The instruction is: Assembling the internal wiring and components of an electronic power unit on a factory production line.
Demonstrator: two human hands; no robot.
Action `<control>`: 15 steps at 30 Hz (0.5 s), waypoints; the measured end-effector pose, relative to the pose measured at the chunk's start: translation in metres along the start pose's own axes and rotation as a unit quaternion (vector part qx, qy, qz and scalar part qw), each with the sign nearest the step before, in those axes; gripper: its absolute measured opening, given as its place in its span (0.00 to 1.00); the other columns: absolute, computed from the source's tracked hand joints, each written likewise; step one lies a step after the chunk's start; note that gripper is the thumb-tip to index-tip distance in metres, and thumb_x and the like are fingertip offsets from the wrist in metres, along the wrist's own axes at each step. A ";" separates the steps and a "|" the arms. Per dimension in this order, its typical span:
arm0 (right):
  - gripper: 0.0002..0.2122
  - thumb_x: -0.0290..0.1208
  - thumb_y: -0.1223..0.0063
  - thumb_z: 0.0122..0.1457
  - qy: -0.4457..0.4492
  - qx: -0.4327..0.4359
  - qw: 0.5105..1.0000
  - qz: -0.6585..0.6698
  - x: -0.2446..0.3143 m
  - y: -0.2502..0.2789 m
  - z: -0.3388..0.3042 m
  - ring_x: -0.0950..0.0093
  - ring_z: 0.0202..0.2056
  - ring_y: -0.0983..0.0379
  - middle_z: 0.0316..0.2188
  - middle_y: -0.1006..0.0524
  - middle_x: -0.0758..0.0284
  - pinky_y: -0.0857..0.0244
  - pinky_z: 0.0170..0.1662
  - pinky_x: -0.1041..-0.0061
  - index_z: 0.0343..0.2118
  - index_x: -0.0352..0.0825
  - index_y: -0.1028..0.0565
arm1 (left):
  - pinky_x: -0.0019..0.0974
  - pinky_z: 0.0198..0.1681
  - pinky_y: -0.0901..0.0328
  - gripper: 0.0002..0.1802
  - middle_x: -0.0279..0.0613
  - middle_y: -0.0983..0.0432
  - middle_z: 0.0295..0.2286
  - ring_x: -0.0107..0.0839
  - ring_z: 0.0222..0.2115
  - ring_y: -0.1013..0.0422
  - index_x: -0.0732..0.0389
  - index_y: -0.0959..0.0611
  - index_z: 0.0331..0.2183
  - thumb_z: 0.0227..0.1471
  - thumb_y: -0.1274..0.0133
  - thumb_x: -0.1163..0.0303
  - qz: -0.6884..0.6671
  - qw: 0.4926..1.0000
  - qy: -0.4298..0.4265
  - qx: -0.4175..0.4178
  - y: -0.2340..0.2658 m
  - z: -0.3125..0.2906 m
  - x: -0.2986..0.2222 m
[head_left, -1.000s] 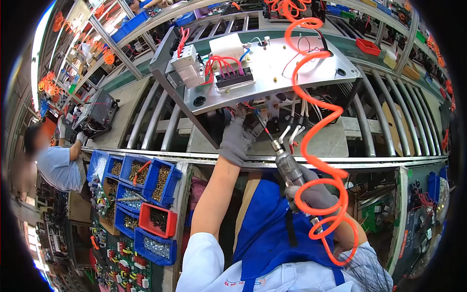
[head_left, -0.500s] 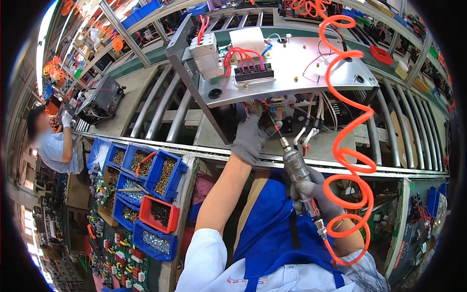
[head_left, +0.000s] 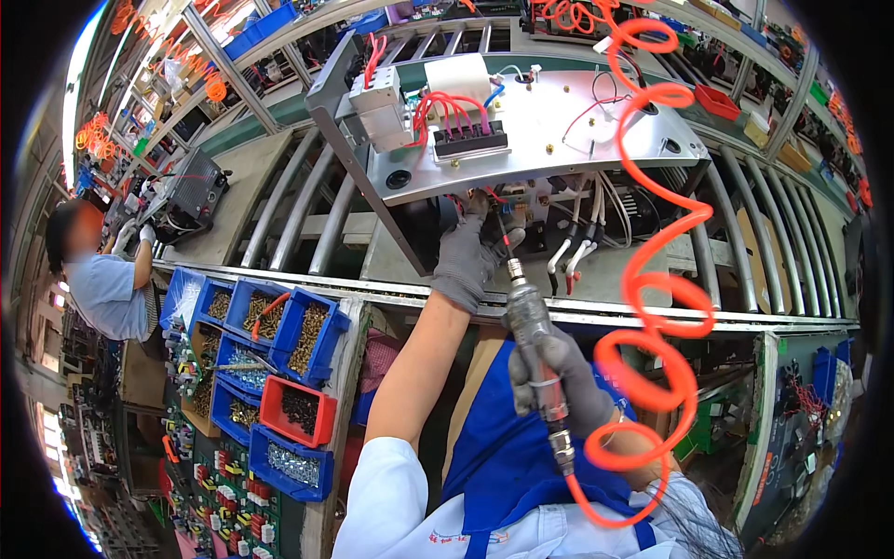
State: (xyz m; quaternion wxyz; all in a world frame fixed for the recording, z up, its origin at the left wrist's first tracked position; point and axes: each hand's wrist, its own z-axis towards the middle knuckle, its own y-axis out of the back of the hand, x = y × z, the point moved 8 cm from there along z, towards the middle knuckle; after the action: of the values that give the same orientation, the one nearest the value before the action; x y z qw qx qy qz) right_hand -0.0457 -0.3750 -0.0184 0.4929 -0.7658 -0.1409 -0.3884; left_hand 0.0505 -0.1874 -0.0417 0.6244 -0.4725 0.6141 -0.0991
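My right hand point(head_left: 566, 373), in a grey glove, is wrapped round a pneumatic screwdriver point(head_left: 533, 317) joined to an orange coiled hose point(head_left: 663, 224). Its long bit points up and away, into the opening of a metal machine chassis point(head_left: 549, 121). My left hand point(head_left: 463, 253), gloved too, reaches in under the silver panel beside the bit. Its fingertips are closed at the wiring, and what they pinch is partly hidden. A circuit board point(head_left: 521, 207) shows inside, near white cables point(head_left: 573, 244). On the panel sit a white breaker block point(head_left: 379, 110) and a black terminal block point(head_left: 468, 140) with red wires.
The chassis stands on a roller conveyor point(head_left: 289, 205). To my left are blue bins point(head_left: 312, 335) of screws and a red bin point(head_left: 296, 412) of black parts. Circuit boards point(head_left: 228, 503) lie below them. At far left a person point(head_left: 107, 279) handles another machine point(head_left: 191, 191).
The screwdriver and my right hand have shifted left, and the tool stands a little steeper. My left hand stays at the opening. The view has shifted slightly, and the hose has swung.
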 end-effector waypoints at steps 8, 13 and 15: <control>0.26 0.51 0.56 0.61 -0.020 -0.032 0.999 0.007 -0.003 -0.009 -0.001 0.76 0.20 0.30 0.26 0.30 0.67 0.29 0.22 0.76 0.55 0.37 0.38 | 0.47 0.31 0.23 0.16 0.39 0.22 0.38 0.40 0.34 0.23 0.55 0.23 0.46 0.57 0.44 0.62 0.010 1.000 -0.007 0.000 -0.003 0.000 -0.002; 0.25 0.52 0.58 0.62 0.006 -0.023 1.000 0.017 -0.003 -0.011 -0.001 0.77 0.21 0.30 0.26 0.30 0.67 0.30 0.23 0.76 0.53 0.37 0.36 | 0.47 0.31 0.24 0.15 0.37 0.22 0.39 0.38 0.38 0.24 0.52 0.23 0.46 0.58 0.45 0.61 0.014 1.000 -0.001 0.026 -0.008 0.003 0.001; 0.26 0.54 0.58 0.62 0.011 -0.022 1.000 -0.005 -0.002 -0.009 -0.003 0.78 0.22 0.30 0.27 0.31 0.68 0.31 0.24 0.76 0.54 0.37 0.37 | 0.46 0.33 0.25 0.15 0.35 0.22 0.40 0.35 0.39 0.25 0.51 0.22 0.46 0.58 0.45 0.60 0.011 0.998 -0.013 0.061 -0.018 0.000 -0.002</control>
State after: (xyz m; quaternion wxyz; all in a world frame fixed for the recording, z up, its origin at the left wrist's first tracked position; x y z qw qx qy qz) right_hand -0.0536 -0.3724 -0.0129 0.4755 -0.7713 -0.1302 -0.4025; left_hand 0.0580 -0.1957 -0.0281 0.6610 -0.4279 0.6040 -0.1231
